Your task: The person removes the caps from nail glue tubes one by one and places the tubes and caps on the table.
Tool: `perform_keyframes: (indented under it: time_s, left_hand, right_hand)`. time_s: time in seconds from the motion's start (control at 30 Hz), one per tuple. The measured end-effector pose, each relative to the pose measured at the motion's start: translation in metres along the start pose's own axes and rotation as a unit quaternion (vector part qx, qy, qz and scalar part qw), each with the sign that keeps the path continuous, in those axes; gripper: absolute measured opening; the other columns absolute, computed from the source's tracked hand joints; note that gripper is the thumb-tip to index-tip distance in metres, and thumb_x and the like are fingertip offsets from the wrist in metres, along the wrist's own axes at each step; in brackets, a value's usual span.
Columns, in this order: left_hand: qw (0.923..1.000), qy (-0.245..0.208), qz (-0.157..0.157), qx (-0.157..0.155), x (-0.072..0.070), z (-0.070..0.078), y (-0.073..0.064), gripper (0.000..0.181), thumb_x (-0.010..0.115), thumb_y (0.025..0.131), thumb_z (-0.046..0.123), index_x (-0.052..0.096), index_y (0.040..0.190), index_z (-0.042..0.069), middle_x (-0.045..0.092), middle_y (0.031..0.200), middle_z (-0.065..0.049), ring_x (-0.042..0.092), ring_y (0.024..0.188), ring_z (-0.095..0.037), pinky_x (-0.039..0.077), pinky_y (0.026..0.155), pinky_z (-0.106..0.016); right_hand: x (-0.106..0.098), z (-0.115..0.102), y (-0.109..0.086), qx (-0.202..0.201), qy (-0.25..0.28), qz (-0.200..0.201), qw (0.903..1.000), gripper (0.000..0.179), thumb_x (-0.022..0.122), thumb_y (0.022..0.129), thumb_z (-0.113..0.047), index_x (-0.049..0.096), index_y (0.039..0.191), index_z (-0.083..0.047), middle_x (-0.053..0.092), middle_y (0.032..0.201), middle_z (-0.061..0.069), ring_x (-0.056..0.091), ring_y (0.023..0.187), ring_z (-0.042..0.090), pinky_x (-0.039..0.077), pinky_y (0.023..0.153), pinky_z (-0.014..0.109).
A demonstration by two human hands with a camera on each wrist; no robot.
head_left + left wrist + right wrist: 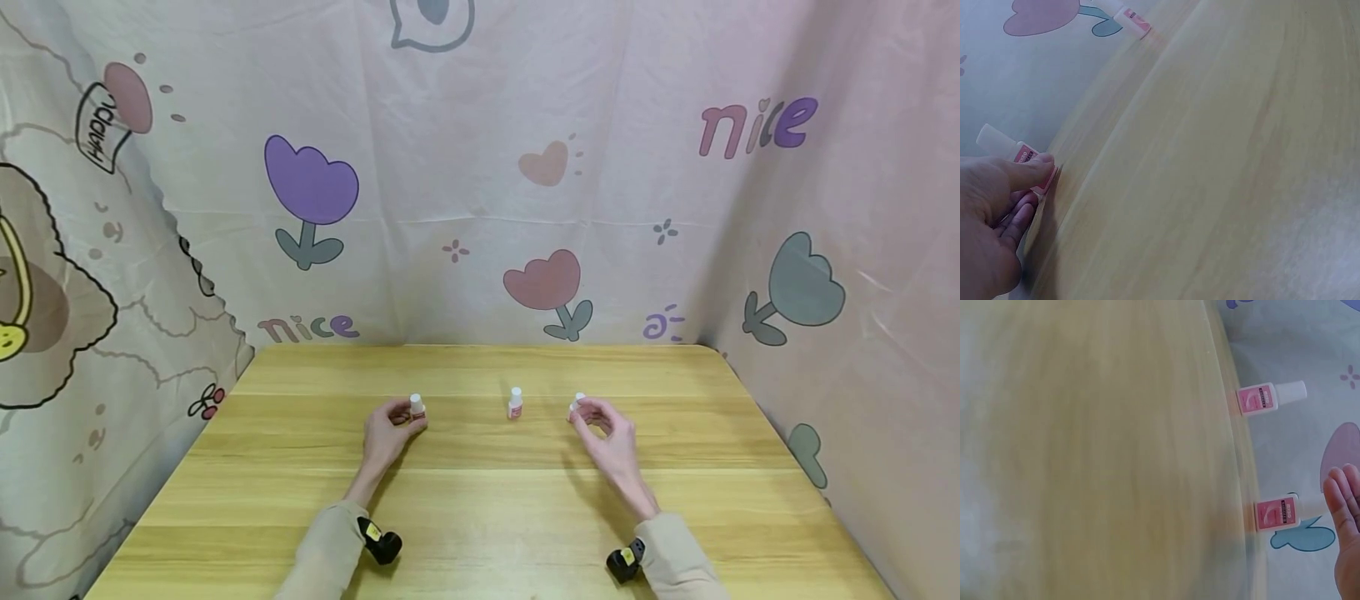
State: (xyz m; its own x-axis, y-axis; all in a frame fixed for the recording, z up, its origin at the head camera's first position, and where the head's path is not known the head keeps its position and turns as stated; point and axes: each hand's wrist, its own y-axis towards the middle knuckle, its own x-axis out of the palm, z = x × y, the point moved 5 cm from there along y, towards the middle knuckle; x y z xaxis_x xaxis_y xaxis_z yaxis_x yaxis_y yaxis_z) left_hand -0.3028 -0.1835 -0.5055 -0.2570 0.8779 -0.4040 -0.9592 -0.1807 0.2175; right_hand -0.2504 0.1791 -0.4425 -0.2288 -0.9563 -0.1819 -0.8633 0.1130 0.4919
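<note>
"White plastic and pink labels on the worktop [480, 517]: who holds what?"

"I do, with the middle bottle [514, 406] standing untouched between my hands. To its left, my left hand [384, 436] grips the left bottle [417, 406], thumb across the label. To its right, my right hand [615, 439] is at the right bottle [1276, 514], fingers about cap height; whether they pinch it or merely hover, I cannot tell."

"And the relation on which the coming move turns?"

"In my judgement, this: the right bottle, its long axis upright, lies on the middle bottle's side of my right hand. That hand is also the nearer of the two to the middle bottle."

"What goes unseen?"

"From the head view, fingers mask part of the right bottle. My thumb covers some of the left bottle's label, the left wrist view crops the middle bottle's cap, and the small print is hard to read."
</note>
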Motion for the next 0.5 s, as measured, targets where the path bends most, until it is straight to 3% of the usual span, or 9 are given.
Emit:
perform_keyframes:
  time_s: [0.17,0.5]
  left_hand:
    - [0.9999,0.002,0.011,0.003,-0.001,0.001,0.000,0.032,0.085,0.077,0.002,0.073,0.106,-0.003,0.076,0.100,-0.022,0.072,0.088,-0.028,0.052,0.073,-0.011]
    - [0.9999,0.009,0.004,0.005,-0.001,-0.002,-0.002,0.028,0.087,0.075,0.004,0.075,0.100,-0.002,0.077,0.096,-0.021,0.075,0.086,-0.030,0.057,0.072,-0.017]
  right_hand:
    - [0.002,0.000,-0.001,0.007,0.005,-0.011,0.9999,0.022,0.071,0.085,0.012,0.065,0.105,0.018,0.070,0.093,0.031,0.066,0.080,0.004,0.056,0.079,0.014]
    - [0.011,-0.001,-0.002,0.029,-0.008,-0.039,0.9988,0.020,0.070,0.087,0.008,0.067,0.106,0.012,0.071,0.098,0.029,0.066,0.083,0.003,0.056,0.082,0.016]
